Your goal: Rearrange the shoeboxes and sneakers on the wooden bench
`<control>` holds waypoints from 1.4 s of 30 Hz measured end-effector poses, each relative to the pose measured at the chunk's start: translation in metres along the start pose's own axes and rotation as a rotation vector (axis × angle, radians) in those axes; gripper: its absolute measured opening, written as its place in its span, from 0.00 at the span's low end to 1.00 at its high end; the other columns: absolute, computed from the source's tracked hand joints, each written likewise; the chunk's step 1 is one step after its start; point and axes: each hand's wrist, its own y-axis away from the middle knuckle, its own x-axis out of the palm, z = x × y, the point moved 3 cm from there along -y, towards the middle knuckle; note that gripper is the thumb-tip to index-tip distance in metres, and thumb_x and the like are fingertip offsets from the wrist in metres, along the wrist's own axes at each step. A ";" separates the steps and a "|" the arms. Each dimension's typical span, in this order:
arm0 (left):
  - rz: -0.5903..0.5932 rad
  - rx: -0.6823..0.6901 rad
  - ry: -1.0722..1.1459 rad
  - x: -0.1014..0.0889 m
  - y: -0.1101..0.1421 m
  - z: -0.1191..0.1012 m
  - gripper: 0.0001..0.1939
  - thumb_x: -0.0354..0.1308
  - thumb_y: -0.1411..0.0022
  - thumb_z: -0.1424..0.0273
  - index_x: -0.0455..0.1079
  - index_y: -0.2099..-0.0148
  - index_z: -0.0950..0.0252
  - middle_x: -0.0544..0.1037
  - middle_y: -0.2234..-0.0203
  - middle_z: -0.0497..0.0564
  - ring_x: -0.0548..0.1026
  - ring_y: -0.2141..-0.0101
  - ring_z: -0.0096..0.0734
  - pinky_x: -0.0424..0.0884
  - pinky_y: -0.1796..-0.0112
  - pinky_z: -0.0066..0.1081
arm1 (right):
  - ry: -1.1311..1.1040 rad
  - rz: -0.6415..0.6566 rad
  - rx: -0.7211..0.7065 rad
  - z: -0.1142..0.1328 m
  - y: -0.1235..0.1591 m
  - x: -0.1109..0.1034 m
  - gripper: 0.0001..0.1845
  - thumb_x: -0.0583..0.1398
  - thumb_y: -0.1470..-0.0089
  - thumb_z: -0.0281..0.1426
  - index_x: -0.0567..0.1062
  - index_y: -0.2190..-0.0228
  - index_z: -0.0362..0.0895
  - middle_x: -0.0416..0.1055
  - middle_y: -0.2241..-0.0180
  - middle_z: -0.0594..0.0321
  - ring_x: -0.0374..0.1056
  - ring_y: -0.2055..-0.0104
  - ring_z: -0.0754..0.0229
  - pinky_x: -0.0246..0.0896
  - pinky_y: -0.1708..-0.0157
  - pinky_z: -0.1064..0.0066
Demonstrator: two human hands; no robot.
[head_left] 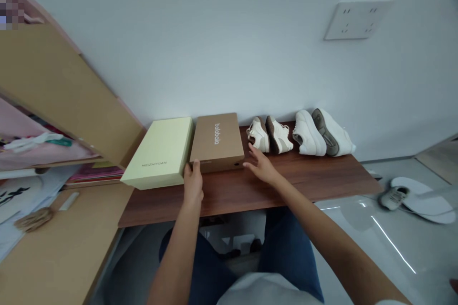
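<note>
Shirt (272, 290): nearest us!
Left hand (193, 182): at brown box (218, 140) corner, grip unclear.
Right hand (264, 167): spread open, flanking it, apparently for control.

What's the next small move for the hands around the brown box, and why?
I'd probably bring the right hand in against the right side of the brown box: its fingers are spread by the right front corner, while the left hand is at the left front corner, so both could steady the box.
</note>
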 end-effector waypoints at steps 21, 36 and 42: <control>0.306 0.170 -0.336 0.221 0.048 0.046 0.41 0.66 0.46 0.71 0.54 0.33 0.70 0.59 0.35 0.68 0.57 0.34 0.48 0.54 0.37 0.39 | 0.296 -0.329 0.264 -0.027 0.002 -0.138 0.51 0.68 0.56 0.39 0.57 0.35 0.37 0.56 0.35 0.40 0.73 0.52 0.49 0.71 0.52 0.57; 0.454 0.550 -0.825 0.231 0.027 -0.003 0.20 0.62 0.41 0.68 0.67 0.47 0.65 0.78 0.54 0.60 0.75 0.52 0.45 0.68 0.51 0.39 | 0.949 -0.019 0.235 0.020 -0.023 -0.165 0.23 0.65 0.46 0.37 0.70 0.51 0.45 0.77 0.57 0.57 0.73 0.55 0.53 0.63 0.57 0.67; 0.582 0.705 -1.297 0.240 0.043 -0.034 0.19 0.59 0.38 0.71 0.64 0.45 0.64 0.74 0.49 0.64 0.70 0.45 0.51 0.68 0.51 0.43 | 1.298 0.202 0.178 0.052 -0.036 -0.159 0.25 0.63 0.44 0.35 0.67 0.46 0.44 0.75 0.51 0.48 0.73 0.51 0.46 0.64 0.57 0.63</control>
